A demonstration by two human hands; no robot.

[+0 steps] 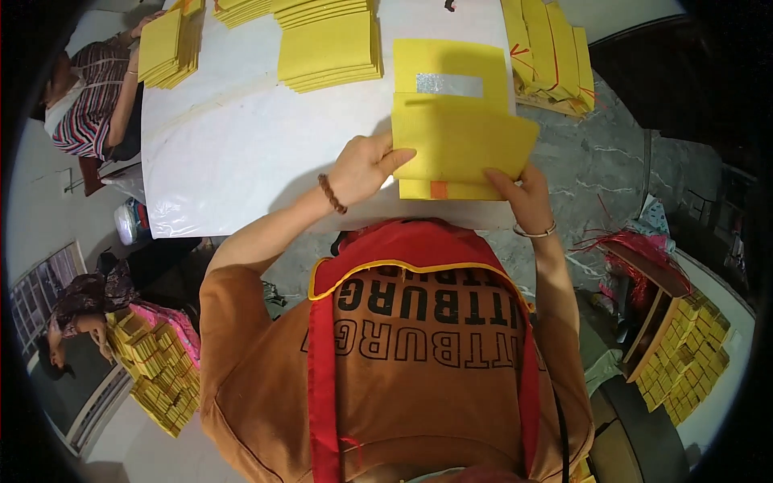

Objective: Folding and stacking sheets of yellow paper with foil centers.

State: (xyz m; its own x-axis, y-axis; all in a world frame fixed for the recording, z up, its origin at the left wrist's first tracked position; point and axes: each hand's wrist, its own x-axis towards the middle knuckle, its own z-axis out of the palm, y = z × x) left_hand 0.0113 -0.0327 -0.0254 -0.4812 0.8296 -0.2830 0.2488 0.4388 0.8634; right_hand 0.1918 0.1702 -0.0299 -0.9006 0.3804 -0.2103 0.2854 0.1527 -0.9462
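Observation:
A yellow paper sheet (459, 145) is gripped between both hands at the near right edge of the white table. My left hand (366, 165) pinches its left edge, thumb on top. At the lower right edge, my right hand (527, 201) holds it, thumb on the face and fingers behind; the right corner is lifted. Beneath the held sheet lies more yellow paper (475, 56) with a silver foil patch (449, 84). A strip of yellow paper with an orange patch (438, 189) shows below it. Whether these layers are joined is hidden.
A stack of yellow paper (326, 48) lies on the white table (241, 161). Yellow bundles with red ties (547, 56) stand to its right. A person (93, 97) sits at the far left; another (84, 314) is beside piled yellow bundles (157, 370). A wooden stand (644, 322) is at right.

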